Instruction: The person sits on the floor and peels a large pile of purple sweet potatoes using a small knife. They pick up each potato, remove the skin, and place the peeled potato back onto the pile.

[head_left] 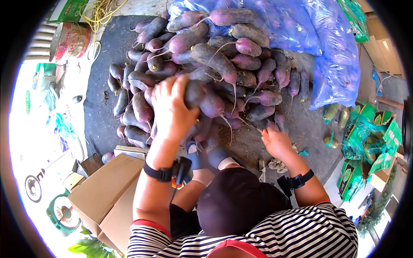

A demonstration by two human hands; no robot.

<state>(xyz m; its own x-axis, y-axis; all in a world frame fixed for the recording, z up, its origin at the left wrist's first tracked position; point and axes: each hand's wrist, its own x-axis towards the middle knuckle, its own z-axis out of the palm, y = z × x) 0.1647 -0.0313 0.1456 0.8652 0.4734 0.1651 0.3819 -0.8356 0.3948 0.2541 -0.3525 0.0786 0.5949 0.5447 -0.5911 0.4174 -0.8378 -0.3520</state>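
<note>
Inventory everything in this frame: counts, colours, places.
Radishes: many, purple to dark, heaped centre
Sheet: one, blackish, under the heap
Plastic bagging: count unclear, blue, upper right
Loose vegetables: about three, greenish, right of heap
Printed boxes: several, green, right
Large carton: one, brown, lower left
Tin: one, red and pale, upper left
Cord: one tangle, yellow, upper left
Fan: one, green, lower left
Cap: one, dark, lower centre
Striped shirt: one, black and white, bottom
Wrist straps: two, black, on wrists
Left hand: one, bare, gripping a dark radish
Right hand: one, bare, heap's right
</note>
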